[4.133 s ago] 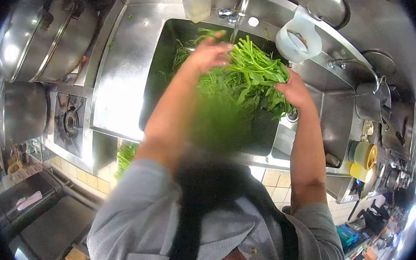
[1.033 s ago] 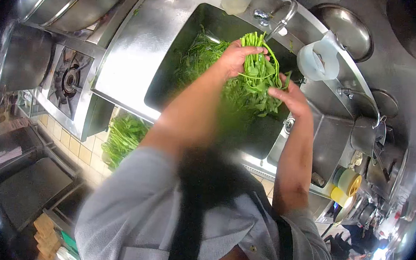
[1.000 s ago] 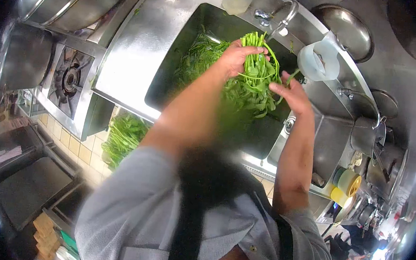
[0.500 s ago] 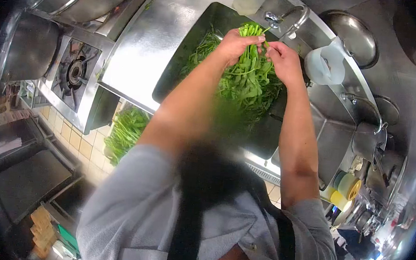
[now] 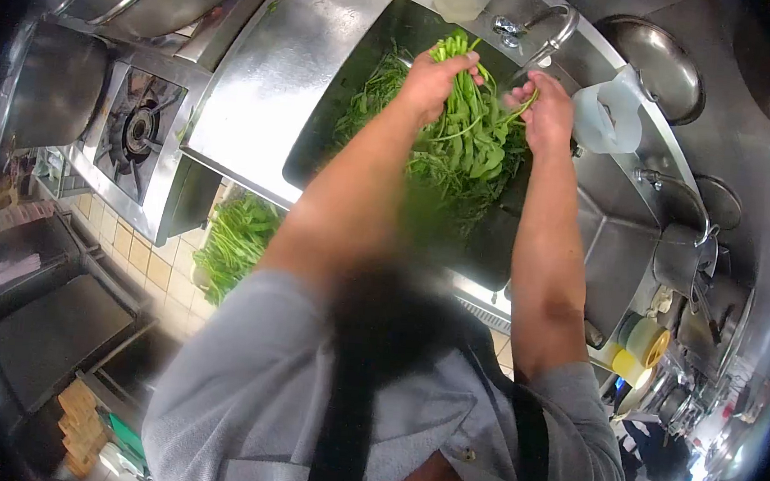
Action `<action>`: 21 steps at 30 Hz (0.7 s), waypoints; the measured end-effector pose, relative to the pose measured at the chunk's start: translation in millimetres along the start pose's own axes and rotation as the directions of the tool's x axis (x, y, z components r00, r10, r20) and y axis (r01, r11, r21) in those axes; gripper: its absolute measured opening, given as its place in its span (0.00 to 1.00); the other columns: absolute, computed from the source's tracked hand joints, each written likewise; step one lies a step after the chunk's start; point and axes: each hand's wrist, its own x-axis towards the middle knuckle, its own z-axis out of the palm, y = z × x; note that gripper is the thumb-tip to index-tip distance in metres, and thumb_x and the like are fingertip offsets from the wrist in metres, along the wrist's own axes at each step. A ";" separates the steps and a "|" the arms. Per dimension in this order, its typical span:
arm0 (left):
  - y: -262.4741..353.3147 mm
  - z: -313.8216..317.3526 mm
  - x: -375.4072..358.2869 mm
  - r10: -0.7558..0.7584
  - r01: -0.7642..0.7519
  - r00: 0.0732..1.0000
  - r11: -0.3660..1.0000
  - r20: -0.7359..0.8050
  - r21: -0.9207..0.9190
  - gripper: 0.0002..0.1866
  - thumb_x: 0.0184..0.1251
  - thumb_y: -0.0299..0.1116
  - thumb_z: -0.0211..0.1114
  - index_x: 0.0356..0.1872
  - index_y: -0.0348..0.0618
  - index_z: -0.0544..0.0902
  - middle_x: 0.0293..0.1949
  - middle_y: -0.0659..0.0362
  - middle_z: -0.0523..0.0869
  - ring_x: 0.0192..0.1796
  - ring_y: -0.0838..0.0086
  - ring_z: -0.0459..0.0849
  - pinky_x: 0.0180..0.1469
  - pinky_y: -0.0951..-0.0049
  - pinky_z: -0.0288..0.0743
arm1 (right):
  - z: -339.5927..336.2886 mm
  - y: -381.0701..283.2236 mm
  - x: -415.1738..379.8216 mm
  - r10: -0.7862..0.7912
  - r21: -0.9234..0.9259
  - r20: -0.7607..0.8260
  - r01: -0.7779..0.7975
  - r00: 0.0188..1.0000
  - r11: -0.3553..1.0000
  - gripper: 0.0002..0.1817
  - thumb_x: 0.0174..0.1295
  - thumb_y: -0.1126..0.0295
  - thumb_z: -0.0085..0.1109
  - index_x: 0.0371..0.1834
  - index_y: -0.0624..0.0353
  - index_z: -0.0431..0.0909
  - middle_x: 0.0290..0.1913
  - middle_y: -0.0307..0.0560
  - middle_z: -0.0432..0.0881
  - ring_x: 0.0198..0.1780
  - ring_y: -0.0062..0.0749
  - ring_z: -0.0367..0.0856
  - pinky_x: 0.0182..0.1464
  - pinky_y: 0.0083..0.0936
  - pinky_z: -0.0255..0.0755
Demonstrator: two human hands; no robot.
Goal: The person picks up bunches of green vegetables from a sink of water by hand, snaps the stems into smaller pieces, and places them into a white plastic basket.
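Observation:
My left hand (image 5: 433, 83) is closed around the stems of a bunch of leafy greens (image 5: 476, 139), whose leaves hang down toward me. To its right my right hand (image 5: 547, 109) pinches a single green stem (image 5: 520, 111), apart from the bunch at its upper end. Both hands are over a dark sink basin (image 5: 321, 136) with more loose greens (image 5: 374, 95) lying in it. The lower part of the greens is blurred near my chest.
A faucet (image 5: 554, 44) stands behind the basin, beside a translucent pitcher (image 5: 625, 124). At left are a steel counter (image 5: 270, 87) and a gas burner (image 5: 141, 127). More greens (image 5: 236, 238) sit below the counter. A round steel lid (image 5: 656, 67) lies at upper right.
My right hand has moved right, away from my left hand, with a stem between its fingers. My left hand still holds the bunch, nearly in the same place.

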 end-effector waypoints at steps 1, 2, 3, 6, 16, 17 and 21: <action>1.6 -3.3 -0.2 -0.012 0.012 1.000 0.999 0.010 -0.032 0.11 0.63 0.30 0.68 0.41 0.37 0.77 0.33 0.55 0.84 0.34 0.67 0.84 0.35 0.61 0.82 | -5.6 -2.3 1.9 -0.033 -0.059 -0.005 0.033 0.999 0.998 0.09 0.64 0.68 0.57 0.39 0.64 0.80 0.27 0.40 0.74 0.30 0.30 0.76 0.36 0.32 0.76; 2.7 -6.2 -0.6 -0.023 0.025 1.000 0.998 0.021 -0.064 0.12 0.64 0.31 0.68 0.43 0.37 0.77 0.34 0.55 0.84 0.35 0.66 0.85 0.37 0.59 0.84 | -10.5 -3.6 3.5 -0.066 -0.119 -0.008 0.064 0.998 0.991 0.11 0.66 0.66 0.57 0.40 0.63 0.80 0.28 0.39 0.76 0.31 0.29 0.77 0.37 0.32 0.77; 2.9 -8.8 -1.1 -0.035 0.038 0.998 0.997 0.047 -0.064 0.13 0.66 0.34 0.67 0.44 0.38 0.77 0.35 0.54 0.85 0.35 0.67 0.85 0.36 0.59 0.84 | -10.3 -6.1 2.6 -0.100 -0.177 -0.009 0.097 0.995 0.980 0.13 0.69 0.63 0.57 0.40 0.63 0.80 0.29 0.39 0.77 0.31 0.29 0.77 0.38 0.32 0.77; 0.2 -9.7 -2.5 -0.051 0.055 0.997 0.995 0.054 -0.078 0.13 0.68 0.35 0.65 0.46 0.39 0.77 0.36 0.54 0.85 0.36 0.67 0.85 0.36 0.60 0.84 | -0.7 -15.7 1.8 -0.343 -0.544 0.063 0.321 0.937 0.776 0.16 0.65 0.58 0.62 0.42 0.62 0.81 0.36 0.41 0.83 0.36 0.29 0.80 0.43 0.29 0.76; 5.7 3.7 -20.6 -0.029 0.027 0.999 0.998 0.029 0.059 0.18 0.64 0.31 0.67 0.52 0.37 0.75 0.46 0.53 0.83 0.47 0.66 0.84 0.46 0.60 0.80 | 20.0 6.0 -8.5 -0.085 -0.674 0.347 0.312 0.934 0.670 0.16 0.60 0.59 0.64 0.43 0.60 0.84 0.40 0.46 0.87 0.44 0.31 0.83 0.51 0.28 0.73; 3.6 0.5 -17.0 -0.030 0.029 0.999 0.998 0.028 0.057 0.18 0.64 0.31 0.67 0.52 0.37 0.75 0.46 0.53 0.83 0.47 0.66 0.84 0.46 0.60 0.80 | 16.8 1.9 -6.3 -0.091 -0.664 0.323 0.295 0.942 0.687 0.16 0.61 0.60 0.63 0.45 0.59 0.84 0.40 0.45 0.87 0.44 0.29 0.83 0.51 0.27 0.72; 22.5 5.1 -28.7 0.011 0.031 0.990 0.957 -0.143 0.290 0.19 0.63 0.28 0.67 0.52 0.34 0.73 0.42 0.54 0.85 0.44 0.69 0.84 0.51 0.63 0.76 | 9.6 -15.5 -4.3 -0.161 -0.575 0.277 0.297 0.947 0.762 0.14 0.68 0.63 0.56 0.49 0.58 0.82 0.34 0.38 0.85 0.34 0.19 0.73 0.41 0.18 0.65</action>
